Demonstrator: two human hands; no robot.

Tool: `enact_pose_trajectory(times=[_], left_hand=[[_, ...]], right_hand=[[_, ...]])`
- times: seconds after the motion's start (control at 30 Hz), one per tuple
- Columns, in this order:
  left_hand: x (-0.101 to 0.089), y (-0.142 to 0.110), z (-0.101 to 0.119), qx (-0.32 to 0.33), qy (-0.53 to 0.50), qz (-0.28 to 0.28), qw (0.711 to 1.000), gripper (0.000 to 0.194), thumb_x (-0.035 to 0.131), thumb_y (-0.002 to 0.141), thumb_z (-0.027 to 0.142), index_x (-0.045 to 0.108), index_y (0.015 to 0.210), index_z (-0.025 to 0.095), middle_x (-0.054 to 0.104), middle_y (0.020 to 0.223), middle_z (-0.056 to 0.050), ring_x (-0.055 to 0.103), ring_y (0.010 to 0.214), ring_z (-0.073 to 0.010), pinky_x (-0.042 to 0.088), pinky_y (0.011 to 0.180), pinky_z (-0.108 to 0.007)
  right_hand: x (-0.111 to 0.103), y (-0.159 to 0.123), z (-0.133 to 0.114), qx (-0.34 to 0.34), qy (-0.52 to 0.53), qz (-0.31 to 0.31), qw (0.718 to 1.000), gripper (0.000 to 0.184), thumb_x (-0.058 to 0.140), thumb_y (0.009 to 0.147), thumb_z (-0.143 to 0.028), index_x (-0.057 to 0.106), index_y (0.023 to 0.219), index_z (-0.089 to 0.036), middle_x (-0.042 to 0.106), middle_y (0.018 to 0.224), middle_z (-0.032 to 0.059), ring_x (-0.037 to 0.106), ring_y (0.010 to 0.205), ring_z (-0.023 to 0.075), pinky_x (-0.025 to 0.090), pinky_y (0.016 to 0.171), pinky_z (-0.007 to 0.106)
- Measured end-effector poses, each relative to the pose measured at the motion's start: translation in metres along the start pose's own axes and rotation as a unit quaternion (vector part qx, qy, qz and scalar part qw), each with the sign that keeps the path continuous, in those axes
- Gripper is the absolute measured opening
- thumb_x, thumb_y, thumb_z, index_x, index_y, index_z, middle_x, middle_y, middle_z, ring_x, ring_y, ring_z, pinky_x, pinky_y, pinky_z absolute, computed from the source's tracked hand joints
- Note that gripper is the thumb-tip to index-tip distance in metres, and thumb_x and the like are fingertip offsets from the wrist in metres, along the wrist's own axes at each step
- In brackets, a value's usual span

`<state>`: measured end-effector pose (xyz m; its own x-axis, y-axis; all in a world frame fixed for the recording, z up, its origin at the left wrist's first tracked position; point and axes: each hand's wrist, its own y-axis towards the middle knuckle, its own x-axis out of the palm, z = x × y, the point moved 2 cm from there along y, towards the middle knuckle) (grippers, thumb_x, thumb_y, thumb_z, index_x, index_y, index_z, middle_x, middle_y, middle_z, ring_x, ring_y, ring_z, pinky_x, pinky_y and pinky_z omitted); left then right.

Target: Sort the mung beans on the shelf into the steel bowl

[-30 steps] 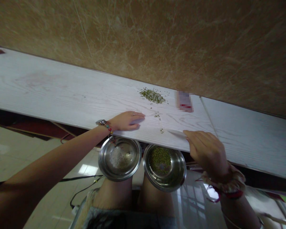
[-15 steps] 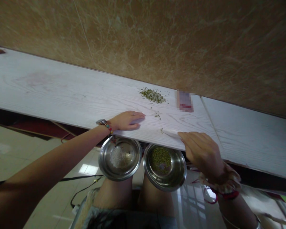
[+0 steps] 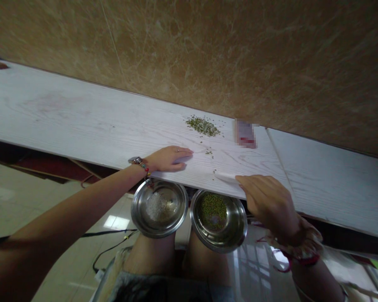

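My left hand [image 3: 169, 159] lies flat on the white wooden board, fingers stretched out. My right hand [image 3: 267, 195] is closed around one end of a thin, pale flat strip [image 3: 226, 178], its tip low at the board among a few stray beans [image 3: 214, 171]. I cannot tell exactly what the strip is. Farther back is a pile of green mung beans mixed with white grains [image 3: 204, 126], with a few beans [image 3: 209, 152] scattered in front. Below the board's edge, a steel bowl [image 3: 135, 220] holds white grains, and a second steel bowl [image 3: 239, 239] holds mung beans.
The white board [image 3: 82, 121] runs along a brown marbled wall [image 3: 189, 54]. A small blurred packet [image 3: 245, 134] lies near the wall, right of the pile. Both bowls rest over my knees. A dark cable [image 3: 97, 256] hangs at the lower left above the tiled floor.
The strip in my right hand and the beans at its tip have shifted very slightly. My left hand stays in place on the board.
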<state>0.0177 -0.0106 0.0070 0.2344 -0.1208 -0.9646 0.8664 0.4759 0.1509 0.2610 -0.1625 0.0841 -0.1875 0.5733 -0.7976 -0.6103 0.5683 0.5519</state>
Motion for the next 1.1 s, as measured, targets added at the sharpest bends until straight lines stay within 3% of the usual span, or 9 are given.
enact_pose_trajectory(times=[1.1], left_hand=[[0.0009,-0.0005,-0.0016,0.01,-0.002,0.008,1.0,0.043,0.043,0.089,0.036,0.047,0.127,0.015,0.048,0.136,-0.01,0.048,0.12,-0.0198,0.035,0.101,-0.033]], right_hand=[[-0.0034,-0.0034,-0.0034,0.013,0.035,-0.013,0.999,0.028,0.044,0.076,0.002,0.062,0.095,-0.007,0.068,0.08,0.0086,0.058,0.076,0.0171,0.046,0.068,0.03]])
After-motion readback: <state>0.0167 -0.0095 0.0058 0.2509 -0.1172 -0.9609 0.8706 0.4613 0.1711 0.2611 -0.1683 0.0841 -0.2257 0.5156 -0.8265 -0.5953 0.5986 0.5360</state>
